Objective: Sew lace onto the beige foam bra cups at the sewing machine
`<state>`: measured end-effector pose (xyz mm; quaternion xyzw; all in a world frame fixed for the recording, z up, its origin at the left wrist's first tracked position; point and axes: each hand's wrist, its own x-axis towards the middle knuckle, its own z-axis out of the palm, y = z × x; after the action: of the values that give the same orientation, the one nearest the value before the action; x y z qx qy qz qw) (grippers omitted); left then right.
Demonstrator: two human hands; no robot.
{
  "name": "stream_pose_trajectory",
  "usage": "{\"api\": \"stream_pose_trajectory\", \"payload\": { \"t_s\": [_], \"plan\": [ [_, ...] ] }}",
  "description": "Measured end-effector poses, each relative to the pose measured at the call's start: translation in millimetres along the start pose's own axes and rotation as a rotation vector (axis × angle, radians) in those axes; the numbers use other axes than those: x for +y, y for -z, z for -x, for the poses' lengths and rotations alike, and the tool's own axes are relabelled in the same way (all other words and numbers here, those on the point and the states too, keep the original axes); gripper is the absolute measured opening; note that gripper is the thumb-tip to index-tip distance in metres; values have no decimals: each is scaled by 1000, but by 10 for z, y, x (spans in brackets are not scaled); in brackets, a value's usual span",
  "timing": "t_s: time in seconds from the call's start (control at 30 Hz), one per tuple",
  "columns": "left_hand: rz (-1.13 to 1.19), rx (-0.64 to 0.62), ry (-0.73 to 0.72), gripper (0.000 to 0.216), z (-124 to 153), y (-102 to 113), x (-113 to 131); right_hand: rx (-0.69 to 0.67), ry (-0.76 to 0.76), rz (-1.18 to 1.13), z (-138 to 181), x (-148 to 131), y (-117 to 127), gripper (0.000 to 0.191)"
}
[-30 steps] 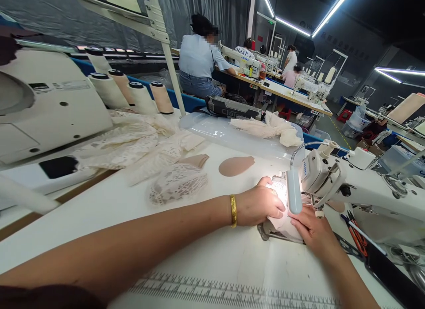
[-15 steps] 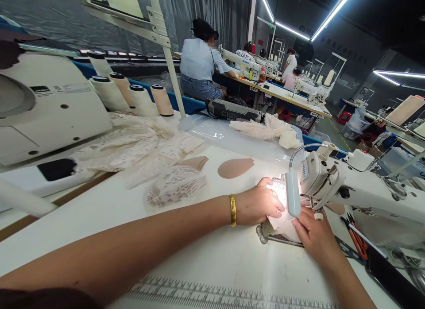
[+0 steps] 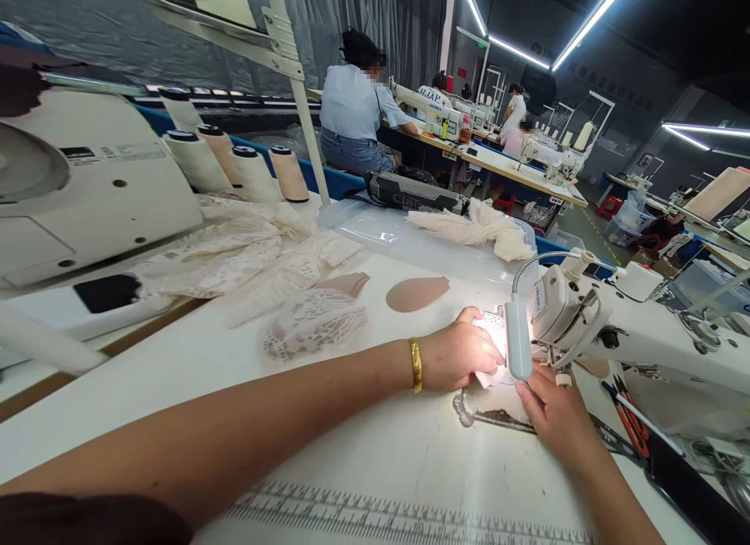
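Observation:
My left hand, with a gold bracelet at the wrist, is closed on the edge of a light lace fabric piece under the bright sewing lamp. The fabric lies on the machine bed, partly hidden by my fingers and the lamp. My right hand lies low beside the needle area of the white sewing machine, thumb apart from the fingers. Its fingertips are partly covered by the machine head. Left of my hands, a lace cup piece and a beige oval piece rest on the white table.
Scissors with orange handles and a black object lie at the right. A printed ruler scale runs along the front. Thread cones, heaped lace and a clear plastic lid stand behind. Co-workers sit farther back.
The fabric edge that hung below my left fingers now shows less, drawn in toward the lamp. My right hand stays almost in place. The view has shifted slightly.

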<state>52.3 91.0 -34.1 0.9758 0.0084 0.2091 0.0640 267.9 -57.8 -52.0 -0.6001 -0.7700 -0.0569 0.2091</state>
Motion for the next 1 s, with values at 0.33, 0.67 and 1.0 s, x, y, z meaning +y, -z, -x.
{"api": "stream_pose_trajectory", "payload": {
  "t_s": [0.33, 0.67, 1.0],
  "plan": [
    [8, 29, 13, 17, -1, -14, 12, 233, -35, -33, 20, -12, 14, 19],
    [-9, 26, 17, 20, 5, -32, 50, 194, -71, -81, 6, -36, 43, 17],
    [-19, 32, 14, 21, 15, -50, 36, 200, -44, -45, 36, -18, 31, 16]
  ]
}}
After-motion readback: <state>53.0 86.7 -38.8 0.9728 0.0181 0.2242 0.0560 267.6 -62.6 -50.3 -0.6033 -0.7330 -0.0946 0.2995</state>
